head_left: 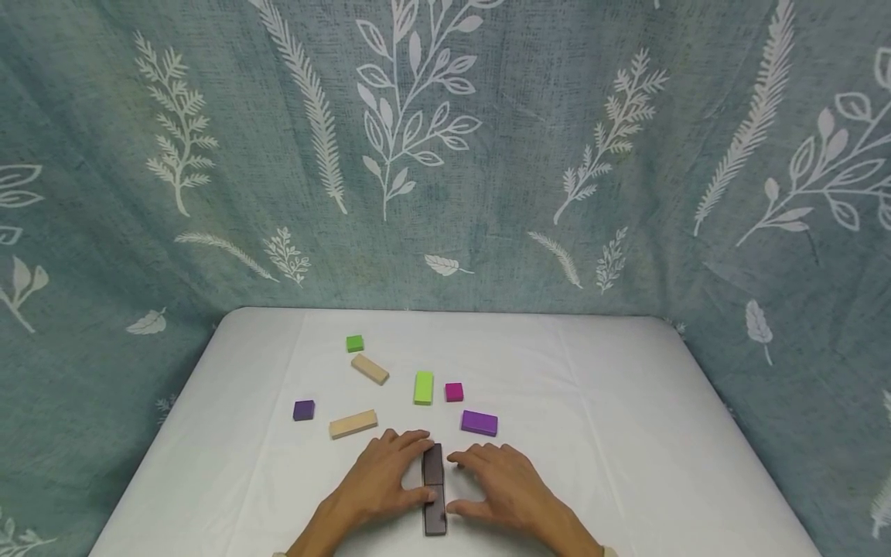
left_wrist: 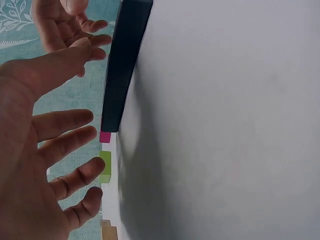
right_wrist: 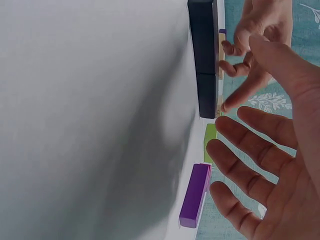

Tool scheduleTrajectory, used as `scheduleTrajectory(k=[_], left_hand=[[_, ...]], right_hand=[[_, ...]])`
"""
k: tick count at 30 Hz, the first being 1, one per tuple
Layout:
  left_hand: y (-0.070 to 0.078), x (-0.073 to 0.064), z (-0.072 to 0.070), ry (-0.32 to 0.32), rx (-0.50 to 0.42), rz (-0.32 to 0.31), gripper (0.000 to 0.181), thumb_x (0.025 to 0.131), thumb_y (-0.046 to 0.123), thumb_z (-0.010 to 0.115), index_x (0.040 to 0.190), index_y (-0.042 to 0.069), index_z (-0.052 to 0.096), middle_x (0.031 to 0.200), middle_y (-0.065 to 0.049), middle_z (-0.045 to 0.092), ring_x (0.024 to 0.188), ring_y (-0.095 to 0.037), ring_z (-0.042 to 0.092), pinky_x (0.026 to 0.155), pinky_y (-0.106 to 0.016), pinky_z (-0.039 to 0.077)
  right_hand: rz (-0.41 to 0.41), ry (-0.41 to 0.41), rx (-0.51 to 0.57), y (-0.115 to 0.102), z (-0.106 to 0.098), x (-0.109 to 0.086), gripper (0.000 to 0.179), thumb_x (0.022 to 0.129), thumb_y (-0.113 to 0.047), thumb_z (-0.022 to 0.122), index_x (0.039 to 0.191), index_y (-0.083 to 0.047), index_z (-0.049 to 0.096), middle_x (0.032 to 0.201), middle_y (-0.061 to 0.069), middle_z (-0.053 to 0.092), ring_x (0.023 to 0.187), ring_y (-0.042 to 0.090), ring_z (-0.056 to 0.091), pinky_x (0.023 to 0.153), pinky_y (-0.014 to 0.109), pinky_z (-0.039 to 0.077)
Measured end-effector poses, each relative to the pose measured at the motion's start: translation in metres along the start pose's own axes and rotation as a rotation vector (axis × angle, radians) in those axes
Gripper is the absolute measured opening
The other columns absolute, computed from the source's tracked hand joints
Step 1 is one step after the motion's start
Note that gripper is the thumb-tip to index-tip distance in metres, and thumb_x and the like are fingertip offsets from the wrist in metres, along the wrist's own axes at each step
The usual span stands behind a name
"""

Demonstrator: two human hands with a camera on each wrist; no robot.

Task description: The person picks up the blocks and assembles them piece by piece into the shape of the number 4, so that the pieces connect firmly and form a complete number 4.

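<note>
Two dark brown blocks lie end to end in one line on the table: the far block (head_left: 433, 464) and the near block (head_left: 435, 514). My left hand (head_left: 383, 476) is at their left side, its index fingertip at the far block's top corner and its thumb reaching over the seam in the head view. On the other side, my right hand (head_left: 504, 487) hovers with fingers spread and a small gap to the blocks. Both wrist views show loosely extended fingers with nothing gripped, beside the dark row (left_wrist: 122, 65).
Beyond the hands lie a purple block (head_left: 479, 423), a magenta cube (head_left: 454, 392), a lime block (head_left: 423, 388), two tan blocks, one nearer (head_left: 353, 424) and one farther (head_left: 370, 369), a dark violet cube (head_left: 303, 410) and a green cube (head_left: 355, 343). A patterned curtain (head_left: 487, 193) surrounds the white table (head_left: 626, 433).
</note>
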State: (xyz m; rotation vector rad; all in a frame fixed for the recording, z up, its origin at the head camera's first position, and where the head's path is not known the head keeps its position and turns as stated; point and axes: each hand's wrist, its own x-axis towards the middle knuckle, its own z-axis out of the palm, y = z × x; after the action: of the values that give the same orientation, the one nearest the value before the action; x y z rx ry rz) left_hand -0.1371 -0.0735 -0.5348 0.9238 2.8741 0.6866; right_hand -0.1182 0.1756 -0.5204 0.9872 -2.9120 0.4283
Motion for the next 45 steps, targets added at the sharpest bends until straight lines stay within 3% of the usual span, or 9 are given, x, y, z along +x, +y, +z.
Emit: scheduleTrajectory(k=[8,16,23,35,45], left_hand=[[0.007,-0.007,0.001,-0.018,0.016,0.008,0.070,0.083,0.056,0.077,0.137,0.013,0.063,0.144,0.002,0.057,0.107,-0.015,0.051,0.087,-0.036,0.044],[0.009,-0.007,0.003,-0.033,0.056,-0.003,0.072,0.083,0.059,0.075,0.139,0.015,0.063,0.148,0.002,0.054,0.104,-0.013,0.049,0.084,-0.033,0.043],[0.011,-0.008,0.003,-0.067,0.054,-0.016,0.074,0.082,0.061,0.075,0.140,0.017,0.062,0.148,0.005,0.053,0.101,-0.012,0.047,0.084,-0.033,0.042],[0.011,-0.010,0.005,-0.055,0.065,0.004,0.070,0.081,0.058,0.077,0.138,0.018,0.065,0.147,0.007,0.055,0.093,-0.009,0.045,0.077,-0.028,0.039],[0.010,-0.013,0.006,-0.051,0.069,-0.012,0.071,0.081,0.058,0.077,0.138,0.018,0.065,0.148,0.007,0.054,0.096,-0.010,0.046,0.076,-0.029,0.038]], right_hand=[[0.016,0.011,0.003,0.005,-0.002,0.000,0.055,0.088,-0.060,0.070,0.128,-0.023,0.065,0.108,-0.013,0.066,0.102,0.008,0.060,0.084,0.041,0.049],[0.072,-0.016,0.022,0.010,-0.010,0.005,0.055,0.088,-0.057,0.070,0.131,-0.024,0.064,0.113,-0.012,0.067,0.110,0.011,0.060,0.092,0.046,0.049],[0.081,0.015,0.026,0.017,-0.016,0.009,0.055,0.089,-0.057,0.071,0.131,-0.022,0.066,0.111,-0.010,0.068,0.101,0.008,0.060,0.083,0.040,0.050],[0.123,0.032,0.063,0.027,-0.017,0.015,0.055,0.089,-0.057,0.071,0.132,-0.023,0.065,0.114,-0.010,0.067,0.099,0.008,0.060,0.082,0.039,0.051],[0.083,0.108,0.070,0.037,-0.017,0.019,0.052,0.088,-0.051,0.075,0.130,-0.021,0.067,0.114,-0.007,0.068,0.101,0.013,0.064,0.082,0.040,0.054]])
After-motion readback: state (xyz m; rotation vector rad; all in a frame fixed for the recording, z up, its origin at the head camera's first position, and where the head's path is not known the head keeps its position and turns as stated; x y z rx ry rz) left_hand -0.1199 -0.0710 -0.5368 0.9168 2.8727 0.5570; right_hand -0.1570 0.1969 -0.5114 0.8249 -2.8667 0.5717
